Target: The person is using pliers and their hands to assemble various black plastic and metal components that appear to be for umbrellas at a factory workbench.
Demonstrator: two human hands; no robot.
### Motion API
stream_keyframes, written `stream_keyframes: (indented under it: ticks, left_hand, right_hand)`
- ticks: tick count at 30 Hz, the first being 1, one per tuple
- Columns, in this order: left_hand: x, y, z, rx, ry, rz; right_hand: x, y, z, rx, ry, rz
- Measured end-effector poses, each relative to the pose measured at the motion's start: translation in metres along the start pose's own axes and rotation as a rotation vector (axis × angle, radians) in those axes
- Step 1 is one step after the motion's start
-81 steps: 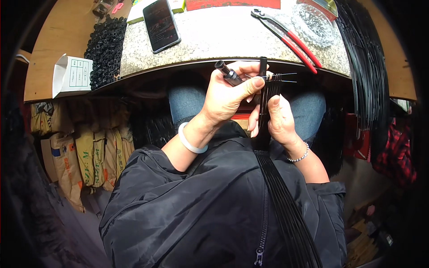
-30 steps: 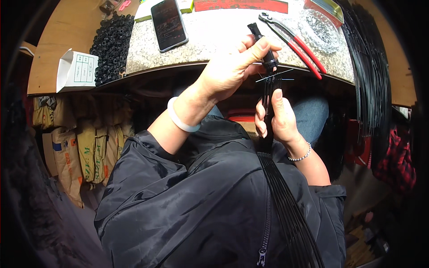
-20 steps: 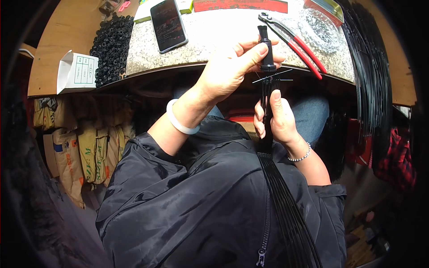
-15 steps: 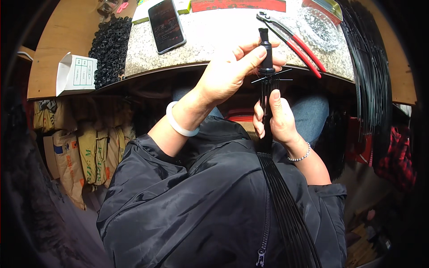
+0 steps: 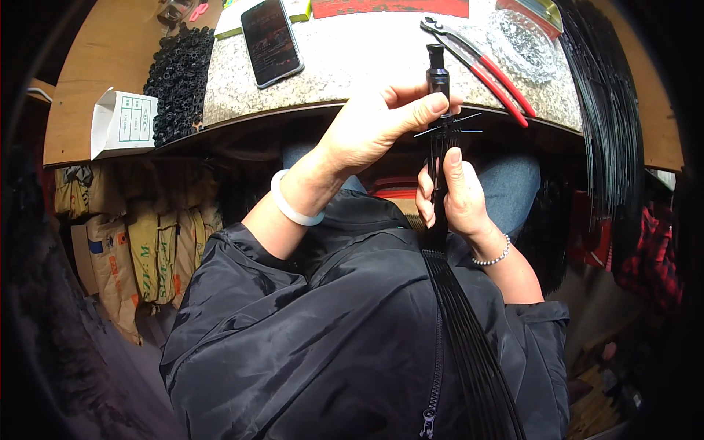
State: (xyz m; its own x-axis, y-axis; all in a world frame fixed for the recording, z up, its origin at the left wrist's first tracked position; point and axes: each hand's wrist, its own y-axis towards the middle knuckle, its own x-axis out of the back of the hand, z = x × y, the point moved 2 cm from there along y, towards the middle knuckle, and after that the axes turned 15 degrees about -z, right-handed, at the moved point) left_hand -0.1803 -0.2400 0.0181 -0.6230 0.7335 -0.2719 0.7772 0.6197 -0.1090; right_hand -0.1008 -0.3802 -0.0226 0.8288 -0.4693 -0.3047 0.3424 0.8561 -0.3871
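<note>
My left hand (image 5: 374,128) pinches a short black tube (image 5: 438,73) between thumb and fingers, holding it upright on the top end of a bundle of thin black rods (image 5: 440,158). My right hand (image 5: 451,194) is wrapped around that bundle just below, keeping it vertical in front of my chest. A few thin ends stick out sideways under the tube. The bundle runs down over my black jacket toward the lower edge of the picture.
On the speckled stone counter (image 5: 352,55) lie a dark phone (image 5: 271,33), red-handled pliers (image 5: 480,62) and a clear bag of small parts (image 5: 524,44). A heap of black tubes (image 5: 180,81) and a white box (image 5: 121,121) sit left. Long black rods (image 5: 605,110) hang right.
My left hand carried the black tube from beside the bundle up onto its top end and turned it upright. My right hand kept its hold on the bundle.
</note>
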Motion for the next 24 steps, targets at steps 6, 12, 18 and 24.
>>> stream_keyframes:
  ticks: [6,12,18,24]
  left_hand:
    - [0.0043,-0.0019,0.0016,0.050,-0.007,0.019]
    - [0.0034,-0.0033,0.0038,0.029,0.002,0.026]
    - [0.0014,-0.0057,0.0028,0.046,-0.012,0.016]
    - [-0.0006,-0.0042,0.0049,0.007,-0.066,0.011]
  right_hand:
    - [-0.0029,-0.0012,0.0006,0.024,-0.039,0.003]
    - [-0.0030,-0.0013,0.0011,0.025,-0.027,0.005]
    - [-0.0021,0.0009,-0.0002,0.040,-0.021,0.018]
    - [-0.0013,0.0029,0.0005,0.053,-0.021,0.029]
